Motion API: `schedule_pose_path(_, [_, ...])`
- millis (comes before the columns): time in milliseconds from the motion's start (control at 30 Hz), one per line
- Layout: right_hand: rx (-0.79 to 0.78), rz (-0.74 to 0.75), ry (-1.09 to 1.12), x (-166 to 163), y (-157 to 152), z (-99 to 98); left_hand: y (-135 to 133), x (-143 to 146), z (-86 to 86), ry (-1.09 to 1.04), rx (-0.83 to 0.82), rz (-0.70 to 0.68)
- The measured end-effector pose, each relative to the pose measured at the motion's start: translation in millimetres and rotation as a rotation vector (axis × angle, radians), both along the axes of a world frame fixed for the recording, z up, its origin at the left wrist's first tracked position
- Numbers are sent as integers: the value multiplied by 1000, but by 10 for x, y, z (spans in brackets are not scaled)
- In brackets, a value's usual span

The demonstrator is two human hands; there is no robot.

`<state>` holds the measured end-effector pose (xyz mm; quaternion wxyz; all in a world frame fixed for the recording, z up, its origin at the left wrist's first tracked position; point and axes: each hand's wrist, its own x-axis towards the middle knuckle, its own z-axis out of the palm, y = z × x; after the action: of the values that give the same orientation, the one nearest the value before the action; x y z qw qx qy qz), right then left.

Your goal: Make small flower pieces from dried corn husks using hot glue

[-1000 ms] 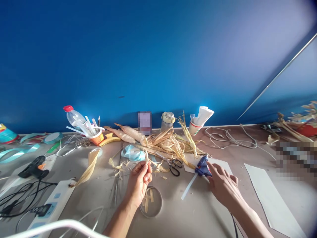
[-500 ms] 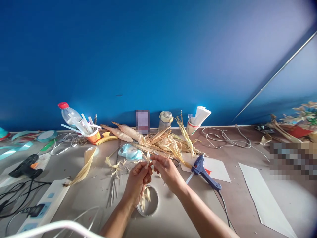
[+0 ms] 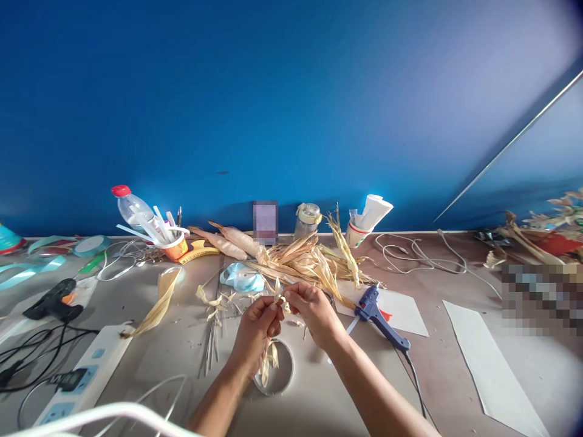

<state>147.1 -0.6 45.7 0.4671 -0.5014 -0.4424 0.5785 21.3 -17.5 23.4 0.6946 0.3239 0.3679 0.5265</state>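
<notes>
Left hand (image 3: 257,321) pinches a pale husk piece (image 3: 277,287); right hand (image 3: 312,309) bunches its fingertips beside it, grip unclear, blue glue gun (image 3: 385,326) lying to its right!

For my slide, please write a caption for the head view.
Hands meet at a pale piece near dried husks and a glue gun.

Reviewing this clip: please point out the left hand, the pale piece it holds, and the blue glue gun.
Left hand (image 3: 255,328): head view, near the thumb's base.
Pale piece (image 3: 277,287): head view, upper tip.
Blue glue gun (image 3: 382,325): head view, handle.
</notes>
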Motion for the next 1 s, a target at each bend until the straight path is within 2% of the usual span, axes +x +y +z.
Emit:
schedule_pose_path(300, [12,45,-131,11,3,-18,0,7,-25,77,21,2])
schedule_pose_path(700, [211,-38,-552,18,0,149,-1,-1,-74,217,81,11])
schedule_pose_path(1000, [330,-77,-654,-16,-28,145,-17,-7,-31,262,112,-24])
